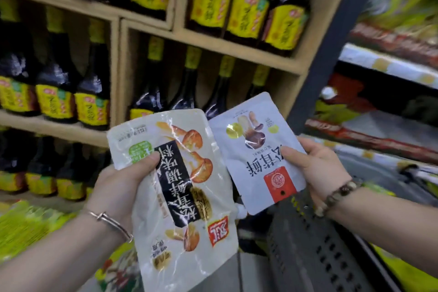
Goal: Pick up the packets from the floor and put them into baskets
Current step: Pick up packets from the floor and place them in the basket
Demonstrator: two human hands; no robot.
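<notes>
- The large cream packet (180, 197) is held up in mid-air at about 7 o'clock from the picture's middle, printed upside down, with a black band of characters and pictures of mushrooms.
- The left hand (118, 182) is closed on its left edge — thumb pressed across the front, the other fingers hidden behind it.
- The small white packet (258, 152) is raised at about 5 o'clock from the middle, its lower left corner just overlapping the cream one; it too is upside down, with a red square seal.
- The right hand (317, 168) grips its right edge, thumb on the front, fingers behind.
- A silver bangle (111, 223) circles the left wrist; a bead bracelet (336, 194) circles the right.
- Below the small packet, toward 5 o'clock, is a dark perforated basket (315, 244) — blurred.
- Behind both packets, from 9 to 1 o'clock, wooden shelves (213, 43) carry dark bottles (248, 7) with yellow labels.
</notes>
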